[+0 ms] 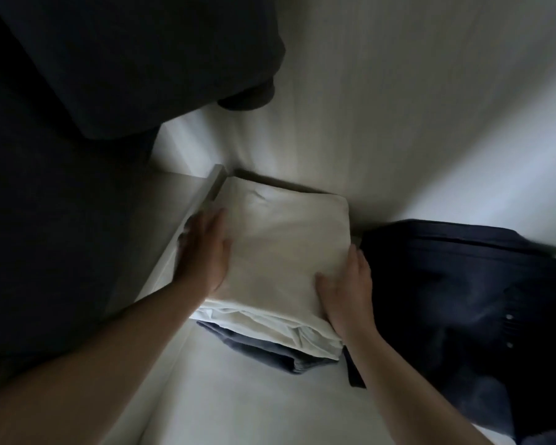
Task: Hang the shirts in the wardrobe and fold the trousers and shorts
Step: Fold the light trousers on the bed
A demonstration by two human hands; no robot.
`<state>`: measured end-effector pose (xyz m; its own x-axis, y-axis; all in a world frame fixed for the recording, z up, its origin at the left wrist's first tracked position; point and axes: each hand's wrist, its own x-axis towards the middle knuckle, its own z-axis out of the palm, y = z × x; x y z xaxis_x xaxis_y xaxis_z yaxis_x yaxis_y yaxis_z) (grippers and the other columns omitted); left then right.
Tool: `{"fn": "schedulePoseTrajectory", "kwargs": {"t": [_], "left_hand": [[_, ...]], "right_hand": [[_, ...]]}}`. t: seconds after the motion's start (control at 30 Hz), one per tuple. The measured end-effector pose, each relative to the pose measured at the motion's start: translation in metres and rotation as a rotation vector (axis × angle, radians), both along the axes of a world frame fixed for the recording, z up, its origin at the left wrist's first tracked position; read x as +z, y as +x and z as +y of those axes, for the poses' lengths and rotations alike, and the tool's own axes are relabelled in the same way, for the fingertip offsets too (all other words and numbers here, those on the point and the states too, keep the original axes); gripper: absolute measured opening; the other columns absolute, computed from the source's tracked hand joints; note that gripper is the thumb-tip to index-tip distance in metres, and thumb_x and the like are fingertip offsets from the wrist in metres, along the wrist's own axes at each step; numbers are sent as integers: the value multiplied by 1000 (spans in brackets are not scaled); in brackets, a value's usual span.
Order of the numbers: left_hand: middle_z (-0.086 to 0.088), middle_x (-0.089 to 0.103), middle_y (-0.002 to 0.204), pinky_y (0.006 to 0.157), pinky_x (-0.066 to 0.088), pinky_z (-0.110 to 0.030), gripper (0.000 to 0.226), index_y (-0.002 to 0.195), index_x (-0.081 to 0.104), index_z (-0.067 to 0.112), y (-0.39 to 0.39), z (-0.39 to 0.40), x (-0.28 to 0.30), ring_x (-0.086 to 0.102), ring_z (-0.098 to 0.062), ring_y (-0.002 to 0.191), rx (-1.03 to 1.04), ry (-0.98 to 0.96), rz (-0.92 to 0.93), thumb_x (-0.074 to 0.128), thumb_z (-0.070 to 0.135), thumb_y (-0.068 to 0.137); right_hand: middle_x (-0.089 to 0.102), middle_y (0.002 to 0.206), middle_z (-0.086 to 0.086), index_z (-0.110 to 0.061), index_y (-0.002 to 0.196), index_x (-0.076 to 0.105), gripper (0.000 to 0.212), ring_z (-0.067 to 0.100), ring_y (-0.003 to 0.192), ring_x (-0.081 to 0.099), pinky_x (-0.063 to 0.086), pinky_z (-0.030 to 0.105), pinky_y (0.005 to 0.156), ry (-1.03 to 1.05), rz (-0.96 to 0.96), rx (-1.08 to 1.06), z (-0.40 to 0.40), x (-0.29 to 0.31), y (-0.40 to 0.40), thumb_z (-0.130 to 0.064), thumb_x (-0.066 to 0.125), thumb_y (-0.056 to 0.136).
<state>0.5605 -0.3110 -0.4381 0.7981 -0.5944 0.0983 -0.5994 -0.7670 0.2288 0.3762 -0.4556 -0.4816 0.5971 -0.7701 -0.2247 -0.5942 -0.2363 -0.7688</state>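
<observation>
No brand, label or writing can be read on any cloth in this dim wardrobe, where at the far left one dark hanging garment [61, 69] comes down above a white shelf [238, 396]. The left hand [203, 252] lies flat with straight fingers on the left edge of one folded white garment [280, 252], which sits on one folded grey-blue garment [257, 348] in the middle of the shelf. The right hand [347, 290] holds the right near edge of the white one, thumb on top and fingers curled round its side, and just to the right lies one dark navy garment [463, 300], two small studs showing on it.
</observation>
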Motion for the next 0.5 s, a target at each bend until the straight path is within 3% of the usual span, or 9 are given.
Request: {"fn": "schedulePoseTrajectory", "kwargs": {"t": [0.07,0.13,0.2,0.27,0.5], "left_hand": [[-18,48,140,101,40,-50,49,130,56,9,-8,-6,-4,46,-38,128,-305,-37,-207,44,29,86],[-16,39,149,113,23,-49,69,136,51,12,-10,-17,-6,33,-34,139,-366,111,-162,32,50,83],[-12,4,161,118,-1,-45,93,153,15,19,-8,-22,-8,-1,-28,148,-299,335,-29,9,69,75],[-7,-20,159,118,-9,-47,97,152,-12,26,-3,-18,-25,-22,-23,145,-257,447,-11,-4,76,69],[-5,-31,155,117,-8,-49,95,149,-20,27,14,-26,-69,-27,-23,143,-273,507,17,-5,78,70]], "right_hand": [[22,155,18,-12,147,30,73,34,140,26,23,47,112,-383,17,157,8,6,5,-41,50,83],[27,153,19,-15,142,41,75,35,140,28,22,56,110,-550,14,278,10,10,22,-52,40,77],[23,155,17,-19,143,39,77,34,143,21,14,58,112,-584,78,376,11,5,38,-58,36,76],[18,157,16,-22,146,33,79,34,144,17,5,56,113,-593,132,401,12,-8,45,-61,35,78],[10,159,14,-19,149,25,81,28,147,5,-3,50,115,-510,200,292,14,-53,54,-65,31,84]]}}
